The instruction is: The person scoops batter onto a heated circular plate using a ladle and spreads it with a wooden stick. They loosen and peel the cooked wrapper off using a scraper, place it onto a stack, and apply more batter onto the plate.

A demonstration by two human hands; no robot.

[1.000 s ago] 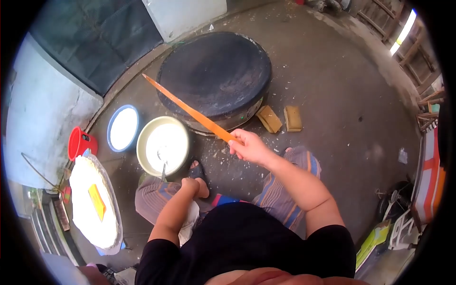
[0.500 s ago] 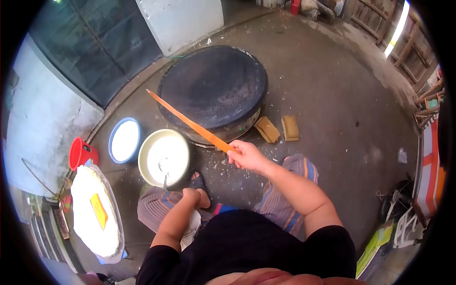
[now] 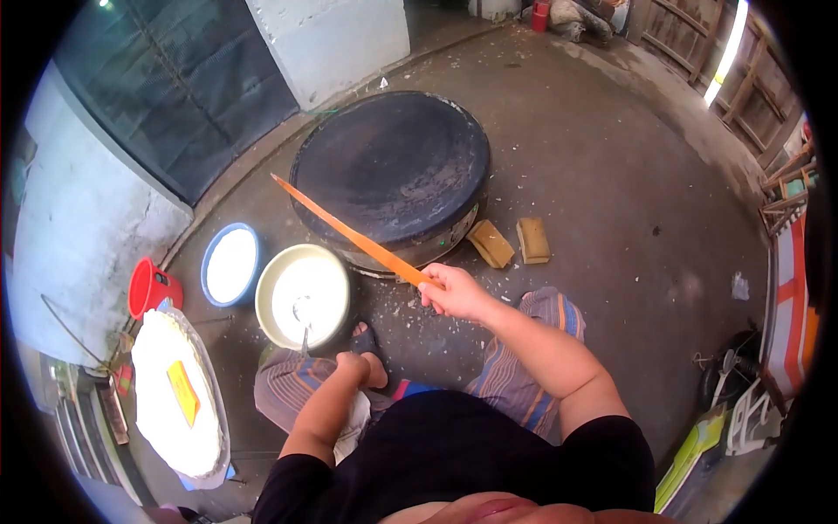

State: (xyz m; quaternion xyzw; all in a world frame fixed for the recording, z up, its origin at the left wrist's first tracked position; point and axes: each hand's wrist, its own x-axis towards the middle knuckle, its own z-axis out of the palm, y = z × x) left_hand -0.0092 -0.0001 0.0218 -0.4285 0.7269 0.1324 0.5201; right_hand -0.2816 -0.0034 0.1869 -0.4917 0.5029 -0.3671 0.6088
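A long flat orange stick (image 3: 349, 234) is gripped at its right end by my right hand (image 3: 454, 293); its pointed end lies over the left side of a round black griddle (image 3: 393, 166). My left hand (image 3: 353, 367) rests closed near my left knee, beside a white cloth; whether it holds anything is hidden. Just ahead of it stands a cream bowl (image 3: 271, 310) of white liquid with a metal ladle (image 3: 305, 336) in it. A blue-rimmed bowl (image 3: 209, 288) with white contents is to its left.
At the left are a red bucket (image 3: 155, 290) and a tray (image 3: 220, 419) of white sheets with an orange piece (image 3: 182, 393) on top. Two yellowish blocks (image 3: 533, 241) lie right of the griddle. A white and green chair-like object (image 3: 698, 450) is at the lower right.
The view has tilted up, so the griddle, bowls and tray sit lower in the picture. Both hands keep nearly the same pose, the right still holding the stick.
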